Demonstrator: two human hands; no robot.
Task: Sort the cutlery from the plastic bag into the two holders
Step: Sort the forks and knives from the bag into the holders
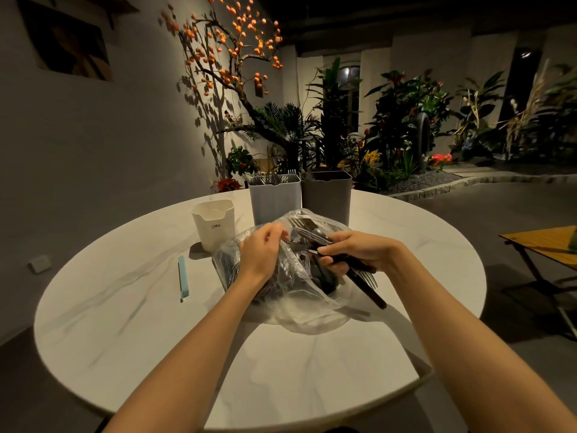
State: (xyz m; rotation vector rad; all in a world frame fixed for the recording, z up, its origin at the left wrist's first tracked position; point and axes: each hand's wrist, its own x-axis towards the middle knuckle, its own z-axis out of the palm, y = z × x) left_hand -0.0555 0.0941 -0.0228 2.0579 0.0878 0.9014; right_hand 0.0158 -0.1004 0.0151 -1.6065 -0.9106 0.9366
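A clear plastic bag (296, 295) of dark-handled cutlery lies in the middle of the round white table (125, 307). My right hand (352, 251) grips a bundle of cutlery (315, 234) over the bag, with fork and spoon heads pointing away and dark handles sticking out toward me. My left hand (260, 248) is at the bag's left opening, its fingertips pinching the plastic or a piece inside; I cannot tell which. Behind the bag stand a light grey holder (274, 198) with several forks in it and a dark grey holder (326, 195).
A small white caddy (214, 223) marked CRBW stands left of the bag. A light blue stick-like item (183, 281) lies on the table further left. A wooden folding table (543, 248) stands at the right. Plants and a decorative tree fill the background.
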